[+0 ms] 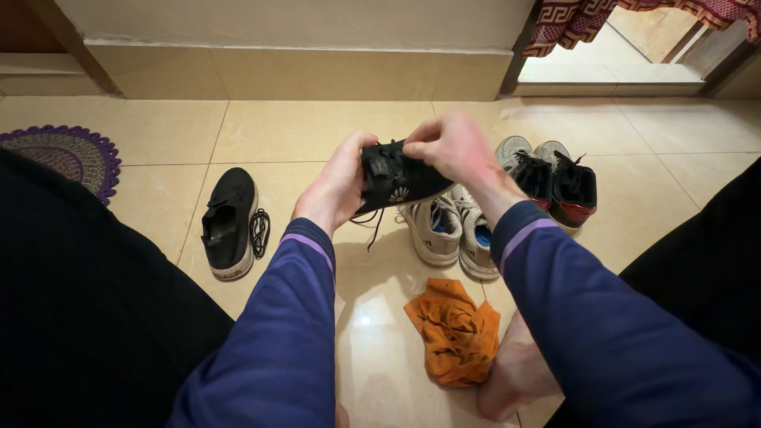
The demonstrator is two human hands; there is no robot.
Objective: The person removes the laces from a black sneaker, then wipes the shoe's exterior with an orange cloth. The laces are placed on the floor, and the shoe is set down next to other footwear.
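A home, seen from someone sitting on the floor near a doorway. The floor (380,119) is glossy beige tile, with a matching tiled skirting along a plain pale wall (301,20). Everyday footwear lies about: a black shoe (230,222) with a loose black lace (259,232) beside it, a pair of white sneakers (452,230), and a grey and black pair (551,178). A crumpled orange cloth (456,333) lies near a bare foot (515,372). A round purple-edged mat (67,154) sits at left. A patterned red curtain (634,16) hangs over the doorway at top right.
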